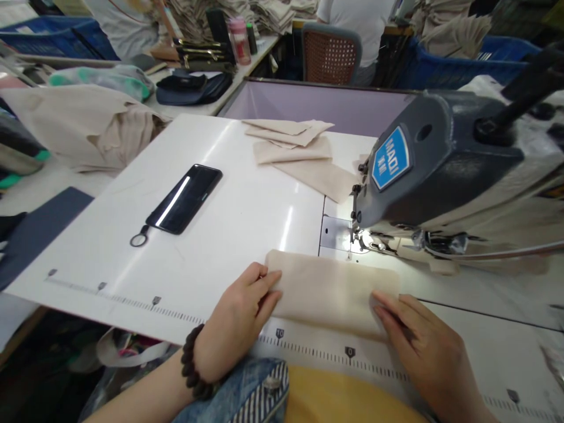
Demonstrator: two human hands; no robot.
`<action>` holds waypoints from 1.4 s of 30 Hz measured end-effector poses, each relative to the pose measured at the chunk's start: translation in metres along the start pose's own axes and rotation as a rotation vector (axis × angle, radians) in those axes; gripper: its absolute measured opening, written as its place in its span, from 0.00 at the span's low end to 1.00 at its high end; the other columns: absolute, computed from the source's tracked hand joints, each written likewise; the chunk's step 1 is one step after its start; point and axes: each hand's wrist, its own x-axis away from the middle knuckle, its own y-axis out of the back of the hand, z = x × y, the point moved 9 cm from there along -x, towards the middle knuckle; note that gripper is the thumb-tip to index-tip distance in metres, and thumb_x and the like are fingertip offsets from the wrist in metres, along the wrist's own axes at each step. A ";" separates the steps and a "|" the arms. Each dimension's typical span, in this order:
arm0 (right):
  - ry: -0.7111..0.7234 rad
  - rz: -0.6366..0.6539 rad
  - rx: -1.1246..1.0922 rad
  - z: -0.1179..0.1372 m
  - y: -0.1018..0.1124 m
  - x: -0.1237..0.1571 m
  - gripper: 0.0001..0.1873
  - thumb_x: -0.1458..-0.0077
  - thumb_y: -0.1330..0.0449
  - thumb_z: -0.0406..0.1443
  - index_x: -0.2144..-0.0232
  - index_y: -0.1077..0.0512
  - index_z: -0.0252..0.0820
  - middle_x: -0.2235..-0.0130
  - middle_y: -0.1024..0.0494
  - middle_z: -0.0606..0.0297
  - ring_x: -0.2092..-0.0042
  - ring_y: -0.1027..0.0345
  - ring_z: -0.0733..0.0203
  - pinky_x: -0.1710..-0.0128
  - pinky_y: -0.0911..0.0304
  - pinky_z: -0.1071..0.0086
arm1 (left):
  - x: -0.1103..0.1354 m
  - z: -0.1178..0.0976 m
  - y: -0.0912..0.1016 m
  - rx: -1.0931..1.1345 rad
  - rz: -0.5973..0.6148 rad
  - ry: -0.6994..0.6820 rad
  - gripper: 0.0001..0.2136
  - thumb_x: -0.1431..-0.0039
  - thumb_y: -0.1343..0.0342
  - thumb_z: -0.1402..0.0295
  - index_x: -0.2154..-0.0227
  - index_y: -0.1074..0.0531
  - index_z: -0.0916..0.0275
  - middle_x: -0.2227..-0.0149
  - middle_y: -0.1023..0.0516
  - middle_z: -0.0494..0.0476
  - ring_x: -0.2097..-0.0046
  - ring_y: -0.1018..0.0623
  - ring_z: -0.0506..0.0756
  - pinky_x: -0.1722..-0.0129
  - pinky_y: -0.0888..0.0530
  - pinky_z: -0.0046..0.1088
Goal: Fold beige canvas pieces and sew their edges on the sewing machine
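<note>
A beige fabric piece (pixel 326 294), roughly rectangular and looking folded, lies on the white sewing table just in front of the sewing machine (pixel 423 158). My left hand (pixel 240 320) pinches its left end between thumb and fingers. At the opposite end, my right hand (pixel 425 346) grips the right edge the same way. The machine's lit needle area (pixel 358 238) is just beyond the fabric's far edge, apart from it. Whether the cloth has several layers is hidden.
A black phone (pixel 185 200) with a ring strap lies left on the table (pixel 247 217). Beige cloth pieces (pixel 304 150) are piled at the back. More beige fabric (pixel 88 123) sits far left. Beyond are a mesh-backed chair (pixel 331 56), a person (pixel 356 26) and blue crates (pixel 462 64).
</note>
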 end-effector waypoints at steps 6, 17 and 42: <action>-0.012 0.027 0.004 -0.001 -0.003 -0.001 0.13 0.41 0.50 0.38 0.61 0.29 0.41 0.67 0.25 0.63 0.66 0.29 0.63 0.66 0.34 0.72 | 0.001 0.004 0.002 0.015 -0.005 0.046 0.11 0.42 0.52 0.71 0.58 0.30 0.64 0.65 0.31 0.55 0.65 0.28 0.51 0.62 0.26 0.26; -0.018 0.041 0.004 0.000 -0.003 -0.004 0.13 0.41 0.51 0.39 0.61 0.28 0.41 0.69 0.26 0.64 0.67 0.30 0.64 0.68 0.35 0.73 | -0.001 0.007 0.001 0.019 0.029 0.086 0.11 0.43 0.51 0.71 0.59 0.29 0.64 0.65 0.31 0.54 0.66 0.28 0.50 0.64 0.27 0.26; -0.188 0.142 -0.151 -0.008 -0.010 -0.003 0.12 0.40 0.52 0.35 0.63 0.28 0.41 0.69 0.27 0.62 0.66 0.32 0.64 0.67 0.37 0.73 | -0.002 0.005 0.005 -0.136 -0.086 -0.089 0.14 0.40 0.55 0.61 0.61 0.28 0.62 0.65 0.30 0.54 0.66 0.25 0.51 0.66 0.25 0.24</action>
